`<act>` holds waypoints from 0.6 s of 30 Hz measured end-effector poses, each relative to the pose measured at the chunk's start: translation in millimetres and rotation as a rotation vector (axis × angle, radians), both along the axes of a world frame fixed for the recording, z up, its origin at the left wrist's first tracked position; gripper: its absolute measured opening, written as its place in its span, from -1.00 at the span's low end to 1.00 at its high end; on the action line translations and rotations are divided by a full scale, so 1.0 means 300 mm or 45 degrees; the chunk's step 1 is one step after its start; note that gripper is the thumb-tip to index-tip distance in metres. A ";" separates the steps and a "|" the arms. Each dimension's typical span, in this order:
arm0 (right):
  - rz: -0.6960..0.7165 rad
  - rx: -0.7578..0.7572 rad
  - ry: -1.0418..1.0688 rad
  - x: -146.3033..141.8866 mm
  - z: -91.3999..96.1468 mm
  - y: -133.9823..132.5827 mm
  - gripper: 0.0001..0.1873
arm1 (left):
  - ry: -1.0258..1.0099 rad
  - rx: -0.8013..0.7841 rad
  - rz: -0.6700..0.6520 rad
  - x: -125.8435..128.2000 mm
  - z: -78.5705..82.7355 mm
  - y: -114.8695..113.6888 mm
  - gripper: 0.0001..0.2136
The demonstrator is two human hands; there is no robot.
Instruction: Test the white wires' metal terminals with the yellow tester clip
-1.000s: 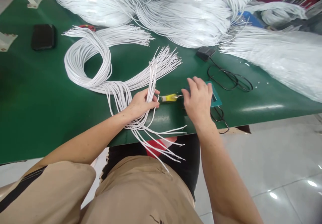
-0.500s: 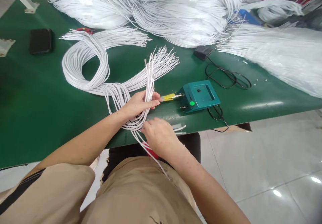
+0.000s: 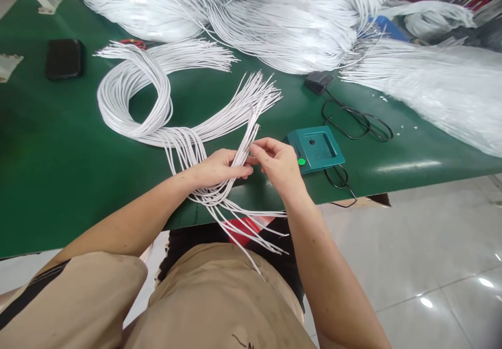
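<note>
My left hand (image 3: pixel 221 169) is closed around a bunch of white wires (image 3: pixel 243 148), whose ends point up and away past the fingers. My right hand (image 3: pixel 278 166) has come up beside it, thumb and forefinger pinched at the edge of this bunch; what lies between the fingertips is too small to make out. Several loose white wires (image 3: pixel 257 234) hang from below my left hand over the table edge toward my lap. Just beyond my right hand stands a teal box (image 3: pixel 319 148) with a green button, its left side partly hidden by that hand.
A looped bundle of white wires (image 3: pixel 113 98) lies left of centre on the green table (image 3: pixel 78 171). Large heaps of white wires (image 3: pixel 282 20) fill the back. A black adapter (image 3: pixel 318 81) with its cable (image 3: pixel 364 121) lies right, a black case (image 3: pixel 64 59) left.
My right hand has moved up from below the bunch to its upper edge near my left fingertips. The bunch leans more to the right, and the yellow piece is now hidden.
</note>
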State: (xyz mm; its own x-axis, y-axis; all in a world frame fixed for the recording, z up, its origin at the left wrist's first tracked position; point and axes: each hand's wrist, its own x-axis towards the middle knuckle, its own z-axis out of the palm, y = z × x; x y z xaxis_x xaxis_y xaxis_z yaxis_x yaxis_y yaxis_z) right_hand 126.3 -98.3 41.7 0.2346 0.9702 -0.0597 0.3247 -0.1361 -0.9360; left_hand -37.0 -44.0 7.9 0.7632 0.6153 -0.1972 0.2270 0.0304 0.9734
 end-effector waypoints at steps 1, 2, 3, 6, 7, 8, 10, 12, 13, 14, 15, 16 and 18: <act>-0.017 0.004 0.032 -0.002 -0.001 0.002 -0.79 | -0.014 -0.012 0.020 0.001 0.001 -0.002 -0.75; -0.043 0.005 0.063 -0.004 -0.003 0.002 -0.79 | -0.030 -0.026 0.071 0.003 0.002 -0.005 -0.74; -0.069 -0.001 0.096 -0.005 -0.005 0.000 -0.79 | -0.055 -0.037 0.142 0.005 0.003 -0.007 -0.72; -0.137 -0.030 0.189 -0.007 -0.014 -0.014 -0.77 | -0.162 -0.052 0.355 0.014 0.006 -0.017 -0.67; -0.155 -0.038 0.213 -0.009 -0.019 -0.019 -0.77 | -0.183 -0.056 0.380 0.017 0.007 -0.020 -0.66; -0.168 -0.045 0.236 -0.011 -0.023 -0.023 -0.77 | -0.191 -0.059 0.385 0.020 0.007 -0.023 -0.66; -0.179 -0.051 0.302 -0.015 -0.034 -0.029 -0.77 | -0.174 -0.063 0.367 0.025 0.006 -0.026 -0.65; -0.173 -0.058 0.392 -0.017 -0.043 -0.032 -0.76 | -0.186 -0.098 0.389 0.028 0.006 -0.025 -0.66; -0.171 -0.062 0.428 -0.016 -0.046 -0.032 -0.74 | -0.211 -0.139 0.429 0.028 0.007 -0.023 -0.67; -0.172 -0.067 0.452 -0.016 -0.049 -0.032 -0.73 | -0.239 -0.193 0.472 0.028 0.009 -0.020 -0.67; -0.174 -0.072 0.462 -0.016 -0.050 -0.033 -0.73 | -0.268 -0.253 0.509 0.028 0.011 -0.018 -0.67; -0.172 -0.075 0.460 -0.018 -0.050 -0.034 -0.72 | -0.295 -0.304 0.538 0.027 0.013 -0.016 -0.68; -0.157 -0.074 0.442 -0.030 -0.048 -0.040 -0.73 | -0.343 -0.364 0.535 0.025 0.016 -0.013 -0.72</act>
